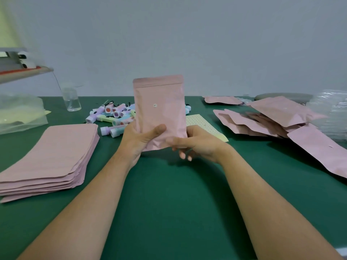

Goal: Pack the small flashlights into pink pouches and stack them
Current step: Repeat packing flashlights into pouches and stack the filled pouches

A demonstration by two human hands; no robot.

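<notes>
A pink pouch [159, 107] stands upright above the green table, its sealed-looking top edge up and a small round valve on its face. My left hand [139, 139] grips its lower left corner, thumb across the front. My right hand [195, 143] holds the lower right corner from the side and below. Behind the pouch lies a heap of small pastel flashlights [114, 114]. A flat stack of empty pink pouches [54, 154] sits at the left. Bulging filled pouches [277, 117] lie overlapped at the right.
A clear plastic cup [71, 99] stands at the back left beside a translucent bag [20, 113]. A yellow dotted sheet [203, 124] lies behind my right hand. Clear plastic wrap [330, 111] is piled at the far right. The green table [169, 203] spreads below my forearms.
</notes>
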